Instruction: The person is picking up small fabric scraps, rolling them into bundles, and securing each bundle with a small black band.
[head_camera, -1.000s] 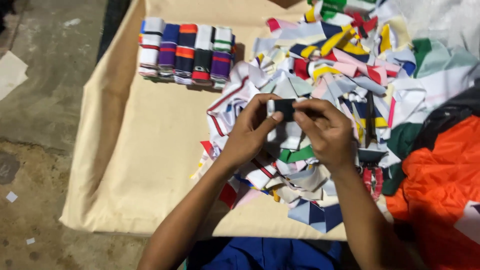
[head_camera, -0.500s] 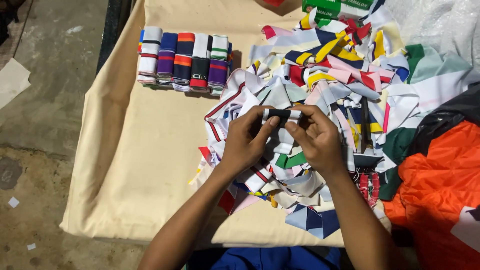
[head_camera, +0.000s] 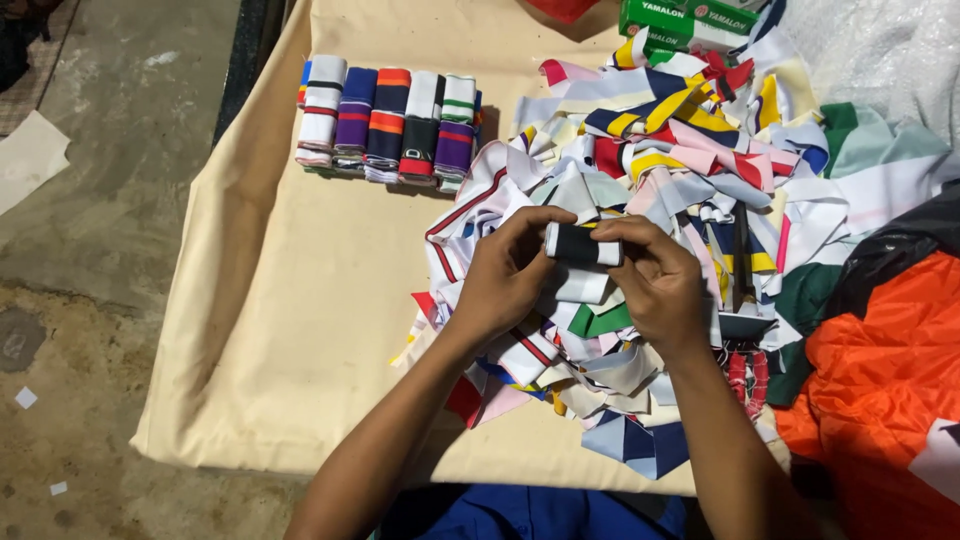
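Here both hands, left (head_camera: 508, 275) and right (head_camera: 655, 280), pinch a small black-and-white cloth roll (head_camera: 583, 245) tight between fingertips, above a loose heap of striped fabric scraps (head_camera: 660, 150). Five neat folded stacks (head_camera: 390, 125) sit on smooth beige cloth (head_camera: 300, 330).

Garment workshop: fabric scraps (head_camera: 680, 150) heaped on cloth-covered table (head_camera: 300, 330).

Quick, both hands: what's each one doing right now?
Left hand: closed on the rolled black strip.
Right hand: closed on the same strip's other end.
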